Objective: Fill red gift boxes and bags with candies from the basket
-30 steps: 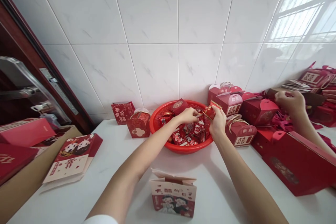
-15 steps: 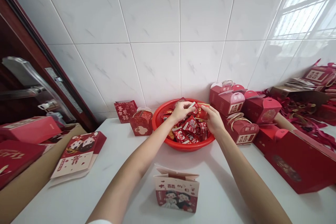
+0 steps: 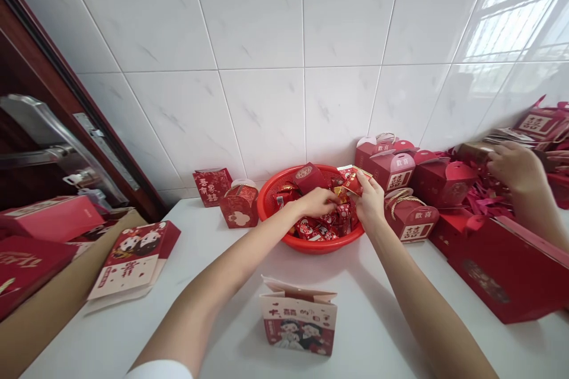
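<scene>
A red plastic basket (image 3: 317, 247) holds many small red wrapped packets (image 3: 313, 230) and stands against the tiled wall. My left hand (image 3: 319, 202) reaches down among the packets with its fingers curled; whatever its fingertips touch is hidden. At the basket's right side, my right hand (image 3: 370, 194) holds a red and gold packet (image 3: 354, 182) between thumb and fingers. A dark red box-like piece (image 3: 310, 179) lies at the back of the basket. Nearer to me stands a cream and red paper box (image 3: 300, 320) with a cartoon couple on it, its top open.
Two small red boxes (image 3: 240, 204) stand left of the basket. Several red gift boxes (image 3: 411, 216) are stacked to its right, beside a large red box (image 3: 507, 266). Another person's hand (image 3: 518, 166) is at the far right. A cardboard carton (image 3: 66, 275) sits left.
My left hand has moved down into the packets, and its white-edged item no longer shows. My right hand has shifted slightly right with its packet. Another person's hand has risen into view at the right.
</scene>
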Action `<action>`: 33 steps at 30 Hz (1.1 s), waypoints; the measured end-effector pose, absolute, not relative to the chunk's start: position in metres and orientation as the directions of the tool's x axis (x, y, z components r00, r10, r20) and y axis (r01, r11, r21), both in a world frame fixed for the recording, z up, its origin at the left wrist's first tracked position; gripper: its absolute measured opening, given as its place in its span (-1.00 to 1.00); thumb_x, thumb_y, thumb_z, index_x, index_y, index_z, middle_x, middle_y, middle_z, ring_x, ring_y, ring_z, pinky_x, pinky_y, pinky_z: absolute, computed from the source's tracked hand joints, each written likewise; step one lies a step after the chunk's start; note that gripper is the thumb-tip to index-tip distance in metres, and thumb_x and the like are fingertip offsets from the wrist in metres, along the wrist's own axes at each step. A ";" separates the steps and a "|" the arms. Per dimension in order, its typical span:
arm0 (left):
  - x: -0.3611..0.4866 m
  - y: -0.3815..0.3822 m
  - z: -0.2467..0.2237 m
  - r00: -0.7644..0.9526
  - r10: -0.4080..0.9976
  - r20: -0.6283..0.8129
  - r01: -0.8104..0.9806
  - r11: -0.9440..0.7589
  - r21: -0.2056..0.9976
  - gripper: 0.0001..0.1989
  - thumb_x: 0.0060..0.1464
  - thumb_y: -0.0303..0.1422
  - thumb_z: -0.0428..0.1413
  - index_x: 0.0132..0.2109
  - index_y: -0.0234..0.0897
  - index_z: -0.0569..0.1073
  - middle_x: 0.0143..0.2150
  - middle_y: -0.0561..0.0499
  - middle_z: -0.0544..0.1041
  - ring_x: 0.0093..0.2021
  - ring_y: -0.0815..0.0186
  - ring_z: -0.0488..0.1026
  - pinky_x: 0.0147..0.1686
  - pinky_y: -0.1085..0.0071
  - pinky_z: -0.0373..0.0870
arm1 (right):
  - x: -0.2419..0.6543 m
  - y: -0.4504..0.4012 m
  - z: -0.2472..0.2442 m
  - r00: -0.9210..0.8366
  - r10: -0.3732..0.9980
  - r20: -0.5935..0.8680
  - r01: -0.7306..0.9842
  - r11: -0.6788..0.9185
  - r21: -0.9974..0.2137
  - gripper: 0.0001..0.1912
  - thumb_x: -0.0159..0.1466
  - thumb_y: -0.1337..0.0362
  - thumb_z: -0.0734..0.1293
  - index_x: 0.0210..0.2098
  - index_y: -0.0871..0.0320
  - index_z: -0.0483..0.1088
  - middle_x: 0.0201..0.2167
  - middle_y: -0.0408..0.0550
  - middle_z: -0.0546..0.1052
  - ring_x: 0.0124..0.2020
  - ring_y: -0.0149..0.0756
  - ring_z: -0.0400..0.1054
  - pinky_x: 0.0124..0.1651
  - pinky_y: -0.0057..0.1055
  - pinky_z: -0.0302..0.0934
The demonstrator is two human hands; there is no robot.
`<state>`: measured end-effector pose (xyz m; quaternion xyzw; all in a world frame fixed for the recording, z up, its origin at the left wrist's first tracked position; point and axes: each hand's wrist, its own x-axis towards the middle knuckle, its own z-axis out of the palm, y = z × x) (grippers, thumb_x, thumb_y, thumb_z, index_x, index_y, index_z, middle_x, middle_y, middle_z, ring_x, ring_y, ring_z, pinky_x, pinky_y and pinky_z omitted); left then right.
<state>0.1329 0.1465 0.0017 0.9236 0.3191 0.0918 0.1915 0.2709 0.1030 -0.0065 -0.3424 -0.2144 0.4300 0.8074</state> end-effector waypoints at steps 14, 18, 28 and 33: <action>0.147 0.137 0.016 0.698 0.682 -0.220 0.676 -0.728 -0.113 -0.71 -0.07 -0.57 0.18 -0.17 -0.25 0.62 -0.06 -0.19 0.62 0.13 0.01 0.43 0.18 0.12 0.25 | 0.271 0.102 -0.004 0.524 0.851 0.047 -0.523 0.365 -0.770 -0.72 -0.09 0.18 0.54 -0.42 0.17 0.50 -0.51 -0.17 0.57 -0.50 -0.36 0.43 -0.51 -0.47 0.29; 0.158 0.138 0.012 0.711 0.651 -0.264 0.660 -0.748 -0.068 -0.73 0.03 -0.49 0.18 -0.09 -0.24 0.61 -0.03 -0.18 0.62 0.03 0.05 0.52 0.05 0.24 0.38 | 0.271 0.103 -0.005 0.516 0.854 0.070 -0.503 0.368 -0.782 -0.72 -0.06 0.16 0.53 -0.42 0.17 0.49 -0.52 -0.18 0.56 -0.51 -0.34 0.43 -0.49 -0.43 0.33; 0.166 0.134 0.002 0.701 0.670 -0.245 0.687 -0.726 -0.019 -0.73 0.04 -0.50 0.18 -0.08 -0.25 0.58 -0.02 -0.16 0.64 0.02 0.08 0.55 0.04 0.32 0.40 | 0.271 0.103 -0.005 0.497 0.865 0.069 -0.523 0.362 -0.772 -0.71 -0.11 0.18 0.54 -0.43 0.17 0.51 -0.53 -0.17 0.57 -0.52 -0.36 0.43 -0.50 -0.45 0.36; 0.166 0.132 0.003 0.684 0.675 -0.277 0.699 -0.715 -0.017 -0.79 0.00 -0.52 0.18 -0.18 -0.29 0.60 -0.05 -0.20 0.64 0.00 0.03 0.56 0.01 0.30 0.43 | 0.271 0.103 -0.005 0.512 0.856 0.075 -0.508 0.372 -0.777 -0.73 -0.07 0.18 0.52 -0.42 0.18 0.51 -0.53 -0.18 0.56 -0.51 -0.37 0.43 -0.50 -0.46 0.34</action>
